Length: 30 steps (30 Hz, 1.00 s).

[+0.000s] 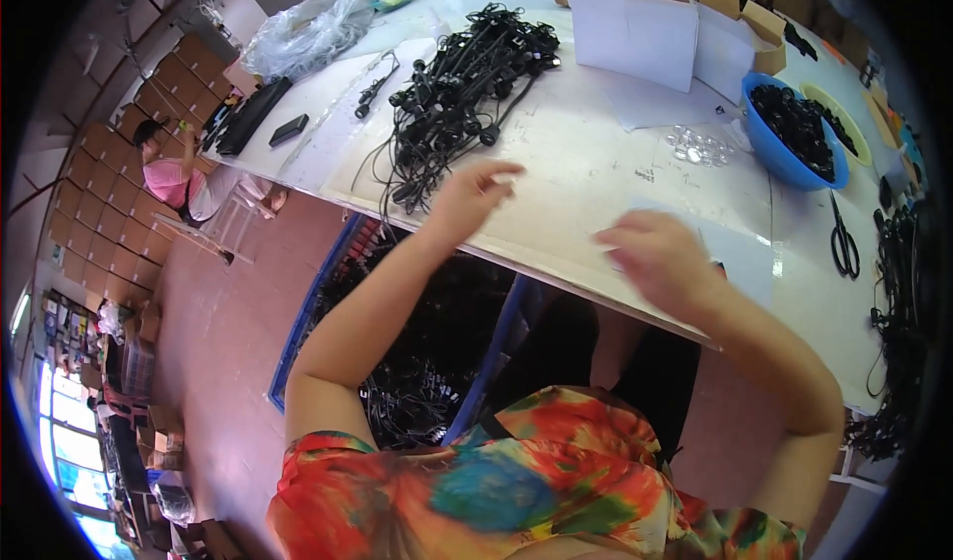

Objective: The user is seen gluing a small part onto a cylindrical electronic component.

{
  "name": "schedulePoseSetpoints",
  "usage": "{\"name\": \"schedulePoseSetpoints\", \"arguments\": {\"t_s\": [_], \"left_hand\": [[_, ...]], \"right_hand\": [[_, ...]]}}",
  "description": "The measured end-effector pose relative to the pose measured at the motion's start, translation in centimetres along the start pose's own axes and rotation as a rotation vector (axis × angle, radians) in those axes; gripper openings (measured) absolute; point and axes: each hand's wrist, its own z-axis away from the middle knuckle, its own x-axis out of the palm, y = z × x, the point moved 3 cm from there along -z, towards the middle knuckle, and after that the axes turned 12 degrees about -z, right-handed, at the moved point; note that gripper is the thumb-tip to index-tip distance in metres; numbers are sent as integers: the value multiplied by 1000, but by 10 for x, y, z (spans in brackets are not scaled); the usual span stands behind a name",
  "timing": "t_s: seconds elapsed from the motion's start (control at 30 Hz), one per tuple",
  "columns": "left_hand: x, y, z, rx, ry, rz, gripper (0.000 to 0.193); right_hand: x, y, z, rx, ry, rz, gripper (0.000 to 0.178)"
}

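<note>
My left hand (pixel 475 203) hovers over the table's near edge, beside a pile of black cables with plugs (pixel 467 88). Its fingers are bent and a little apart, with nothing visible between them. Farther right, my right hand (pixel 660 262) is smeared by motion above the same edge, so what its fingers do is unclear. A white sheet (pixel 747 262) lies past that hand. On the table (pixel 556 178) beyond both hands sit several small clear discs (pixel 700 146).
A blue bowl of black parts (pixel 794 168), black scissors (pixel 844 242) and hanging cables (pixel 898 292) are at the right. Cardboard boxes (pixel 635 34) stand at the back. Below the table is a blue crate (pixel 298 356) of cables. A person in pink (pixel 174 178) sits at the far left.
</note>
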Motion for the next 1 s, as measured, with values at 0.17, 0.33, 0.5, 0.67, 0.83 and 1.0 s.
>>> {"name": "schedulePoseSetpoints", "arguments": {"t_s": [0.17,0.33,0.5,0.67,0.83,1.0], "left_hand": [[-96,-52,-62,-150,469,-77,32],[-147,-90,-111,-399,527,-119,43],[-150,-120,-153,-390,537,-456,46],[-111,-91,-178,-555,387,-745,51],[-106,-79,-177,-716,317,-832,53],[-110,-86,-184,-753,247,-865,46]], "right_hand": [[96,6,-68,-62,-51,-25,13],[129,72,-102,262,359,-518,14],[121,86,-100,211,433,-501,12],[125,68,-99,207,265,-481,12],[135,64,-100,211,170,-526,12],[142,68,-95,239,116,-586,13]]}}
